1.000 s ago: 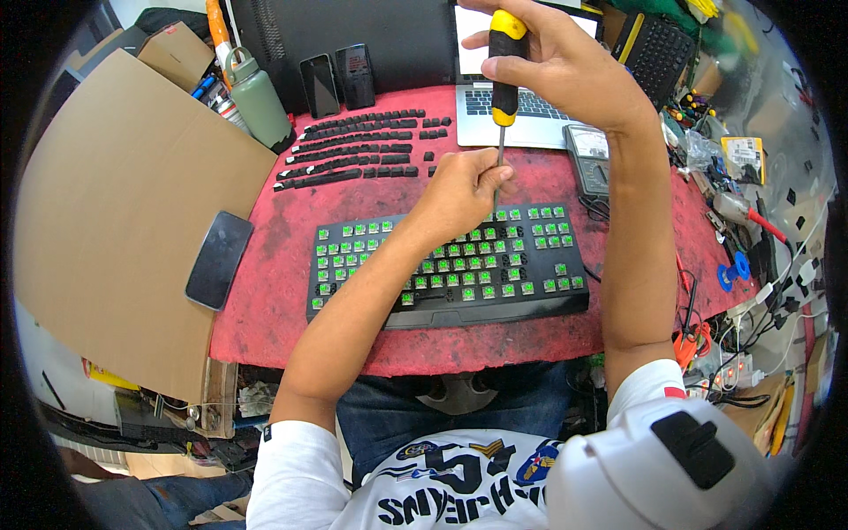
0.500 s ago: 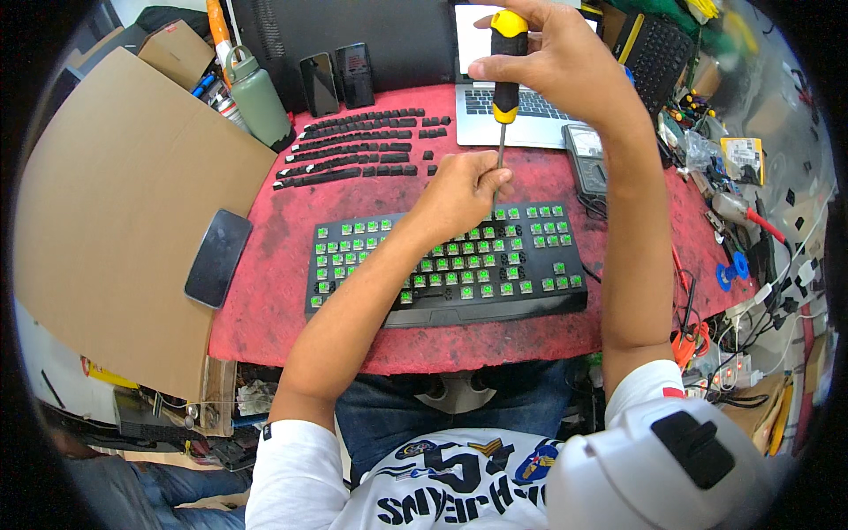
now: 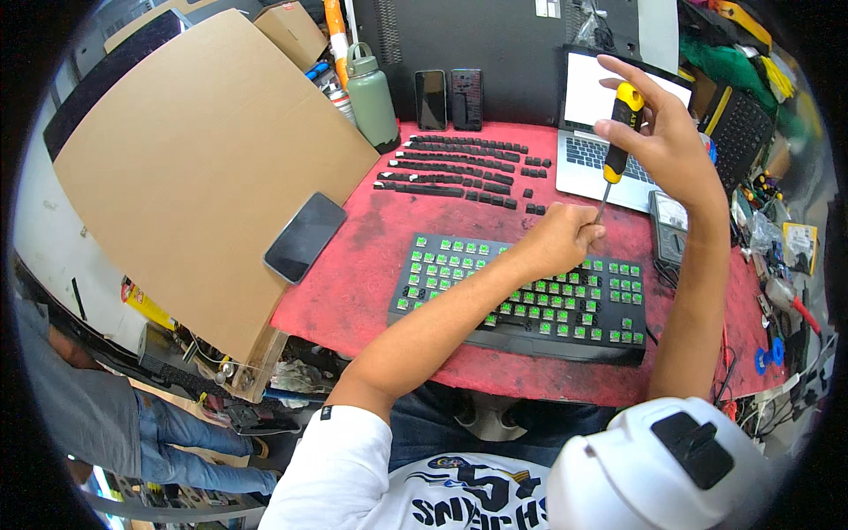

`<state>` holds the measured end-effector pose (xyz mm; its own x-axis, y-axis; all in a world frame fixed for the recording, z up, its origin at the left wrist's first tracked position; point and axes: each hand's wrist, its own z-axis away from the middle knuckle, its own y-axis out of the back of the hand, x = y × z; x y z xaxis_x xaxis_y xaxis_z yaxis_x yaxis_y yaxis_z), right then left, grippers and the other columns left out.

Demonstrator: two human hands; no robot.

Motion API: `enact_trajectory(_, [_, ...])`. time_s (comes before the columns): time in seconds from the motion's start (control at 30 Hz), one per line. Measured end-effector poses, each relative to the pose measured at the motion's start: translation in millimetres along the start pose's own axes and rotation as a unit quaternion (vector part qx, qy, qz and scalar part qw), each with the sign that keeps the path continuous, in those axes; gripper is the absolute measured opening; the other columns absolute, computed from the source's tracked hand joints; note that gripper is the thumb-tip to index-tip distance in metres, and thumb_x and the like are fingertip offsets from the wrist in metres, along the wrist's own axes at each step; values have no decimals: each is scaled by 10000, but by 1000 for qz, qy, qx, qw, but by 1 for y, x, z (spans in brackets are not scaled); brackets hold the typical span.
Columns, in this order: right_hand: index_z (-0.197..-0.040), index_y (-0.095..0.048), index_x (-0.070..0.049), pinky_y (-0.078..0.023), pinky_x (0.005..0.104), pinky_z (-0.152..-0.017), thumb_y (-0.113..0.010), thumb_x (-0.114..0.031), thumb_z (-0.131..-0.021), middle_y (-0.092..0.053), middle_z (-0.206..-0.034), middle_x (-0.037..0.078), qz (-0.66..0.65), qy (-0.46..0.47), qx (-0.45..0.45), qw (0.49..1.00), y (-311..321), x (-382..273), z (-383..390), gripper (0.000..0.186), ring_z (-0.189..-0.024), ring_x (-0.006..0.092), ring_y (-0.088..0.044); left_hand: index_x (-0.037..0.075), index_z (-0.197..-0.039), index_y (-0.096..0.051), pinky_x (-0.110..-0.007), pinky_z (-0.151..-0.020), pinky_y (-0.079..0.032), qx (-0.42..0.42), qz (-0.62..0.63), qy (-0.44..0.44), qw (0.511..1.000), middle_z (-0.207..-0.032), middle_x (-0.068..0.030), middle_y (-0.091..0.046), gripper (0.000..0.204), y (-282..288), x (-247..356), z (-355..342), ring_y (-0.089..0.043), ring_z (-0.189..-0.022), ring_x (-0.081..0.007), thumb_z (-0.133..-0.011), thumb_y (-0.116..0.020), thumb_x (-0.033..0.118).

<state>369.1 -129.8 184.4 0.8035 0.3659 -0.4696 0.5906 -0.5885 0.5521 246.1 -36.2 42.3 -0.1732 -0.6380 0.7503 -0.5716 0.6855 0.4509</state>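
Observation:
A black keyboard [image 3: 565, 350] with its keycaps off lies on the red work mat, its green switches bare. My right hand [image 3: 667, 150] holds the black and yellow handle of a screwdriver [image 3: 617, 157] between thumb and fingers, the fingers loosely bent. Lower down, my left hand [image 3: 562, 237] pinches the metal shaft just above the keyboard's far edge. The shaft slants, handle up and to the right. Its tip is hidden behind my left hand, so I cannot tell which part it touches. Behind the keyboard, black keycaps [image 3: 464, 150] lie in curved rows.
An open laptop [image 3: 583, 181] and a grey meter [image 3: 666, 231] stand at the right. A dark phone [image 3: 305, 237] rests against a large cardboard sheet [image 3: 212, 177]; two more phones [image 3: 431, 100] and a green bottle [image 3: 372, 102] stand behind. At far left, a person [image 3: 97, 397] is partly seen.
The view has swung left, so the keyboard, hands and mat sit further right in the picture. Both hands keep their hold on the screwdriver, which appears more tilted.

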Motion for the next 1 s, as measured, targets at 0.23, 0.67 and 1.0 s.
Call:
enact_trajectory(0.23, [-1361, -574, -28, -514, 310, -886, -793, -81, -771, -653, -1152, 108, -89, 1, -38, 995, 13, 6, -1, 631, -976, 152, -611, -45, -841, -659, -345, -654, -513, -26, -14, 20, 999, -747, -123, -707, 243, 0, 2, 1, -672, -717, -156, -973, -615, 154])
enact_trajectory(0.67, [-1366, -521, 33, -516, 310, -773, -759, -126, -842, -647, -967, 90, -5, -82, -81, 993, 21, -10, -1, 597, -864, 165, -605, -23, -1138, -710, -350, -841, -549, -129, -210, 128, 961, -1026, -136, -749, 285, 106, -37, -28, -703, -929, -201, -889, -710, 115])
enact_trajectory(1.0, [-1367, -506, 5, -512, 337, -818, -743, -173, -858, -645, -1026, 162, 36, -22, -77, 996, 29, -13, 1, 589, -921, 214, -617, 30, -938, -779, -373, -759, -551, -98, -295, 133, 941, -829, -155, -746, 203, 76, -90, -20, -730, -789, -254, -799, -753, 175])
